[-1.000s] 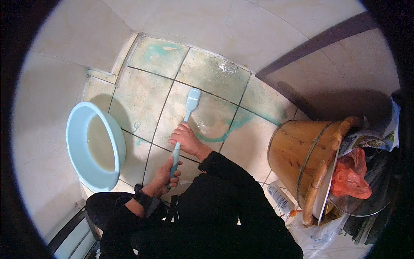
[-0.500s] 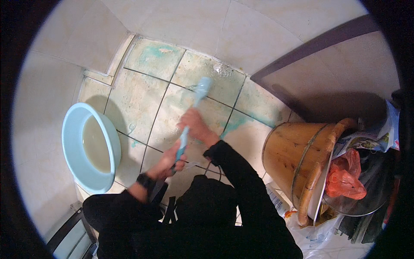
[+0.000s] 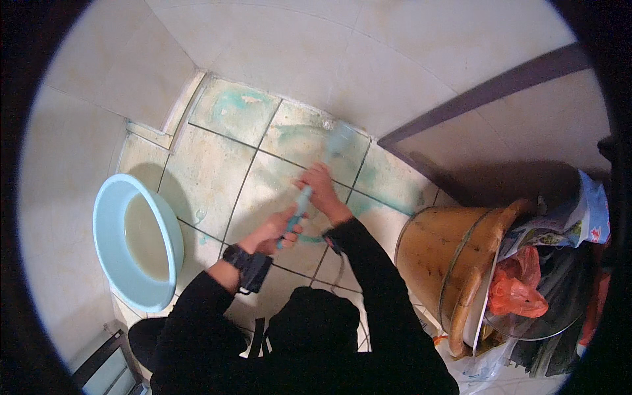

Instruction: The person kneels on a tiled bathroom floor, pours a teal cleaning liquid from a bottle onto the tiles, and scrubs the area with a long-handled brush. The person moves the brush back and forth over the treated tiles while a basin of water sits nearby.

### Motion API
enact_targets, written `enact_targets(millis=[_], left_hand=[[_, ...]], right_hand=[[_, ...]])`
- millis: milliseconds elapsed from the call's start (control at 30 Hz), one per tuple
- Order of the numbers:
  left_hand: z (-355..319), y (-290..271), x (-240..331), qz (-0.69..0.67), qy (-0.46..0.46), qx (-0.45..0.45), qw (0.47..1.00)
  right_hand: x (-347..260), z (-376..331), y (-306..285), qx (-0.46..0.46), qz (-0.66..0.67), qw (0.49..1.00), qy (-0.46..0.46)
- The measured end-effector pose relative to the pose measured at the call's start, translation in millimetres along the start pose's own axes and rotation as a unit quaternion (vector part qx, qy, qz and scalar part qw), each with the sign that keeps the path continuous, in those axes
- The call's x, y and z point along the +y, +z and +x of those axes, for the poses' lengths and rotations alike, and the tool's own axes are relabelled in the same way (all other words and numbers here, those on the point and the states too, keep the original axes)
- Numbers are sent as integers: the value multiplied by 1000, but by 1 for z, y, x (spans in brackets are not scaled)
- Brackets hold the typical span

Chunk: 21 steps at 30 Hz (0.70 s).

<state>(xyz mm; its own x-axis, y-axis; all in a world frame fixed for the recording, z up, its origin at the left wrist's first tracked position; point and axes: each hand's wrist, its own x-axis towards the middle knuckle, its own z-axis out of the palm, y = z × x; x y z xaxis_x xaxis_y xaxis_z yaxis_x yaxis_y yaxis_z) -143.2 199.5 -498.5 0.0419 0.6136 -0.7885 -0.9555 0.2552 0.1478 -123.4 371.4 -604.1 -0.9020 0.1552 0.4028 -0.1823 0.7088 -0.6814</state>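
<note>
Both of my hands grip a long light-blue scrub brush (image 3: pixel 304 201). My left hand (image 3: pixel 271 232) is closed round the lower end of its handle, with a dark device strapped to that wrist. Farther up the shaft, my right hand (image 3: pixel 318 189) is wrapped round it. The brush head (image 3: pixel 340 139) is smeared by motion; it is at the floor tiles near the far wall. Green-blue streaks and wet patches mark the tiled floor (image 3: pixel 217 161) around it.
A light-blue basin (image 3: pixel 176 263) with cloudy liquid stands at the left wall. To the right is a wooden barrel (image 3: pixel 434 257), with a red plastic bag (image 3: pixel 517 289) and other bags beside it. A dark-edged panel (image 3: pixel 487 85) rises at the far right.
The brush head has moved right and toward the far wall, and both hands have gone forward and right with it. Green streaks on the far tile look more spread. The view has shifted slightly.
</note>
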Motion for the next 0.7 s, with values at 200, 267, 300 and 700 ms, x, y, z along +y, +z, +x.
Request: enact_targets(millis=[200, 267, 300, 700], left_hand=[[28, -40, 4, -32, -15, -28, 999], [-1, -57, 0, -123, 75, -10, 990], [-18, -59, -3, -129, 60, 48, 989], [-42, -47, -55, 155, -12, -14, 988]], right_hand=[[3, 7, 4, -29, -44, 998, 34], [-8, 22, 27, -65, 45, 996, -36], [-15, 26, 37, -87, 94, 990, -52], [-84, -128, 1, -96, -72, 986, 120]])
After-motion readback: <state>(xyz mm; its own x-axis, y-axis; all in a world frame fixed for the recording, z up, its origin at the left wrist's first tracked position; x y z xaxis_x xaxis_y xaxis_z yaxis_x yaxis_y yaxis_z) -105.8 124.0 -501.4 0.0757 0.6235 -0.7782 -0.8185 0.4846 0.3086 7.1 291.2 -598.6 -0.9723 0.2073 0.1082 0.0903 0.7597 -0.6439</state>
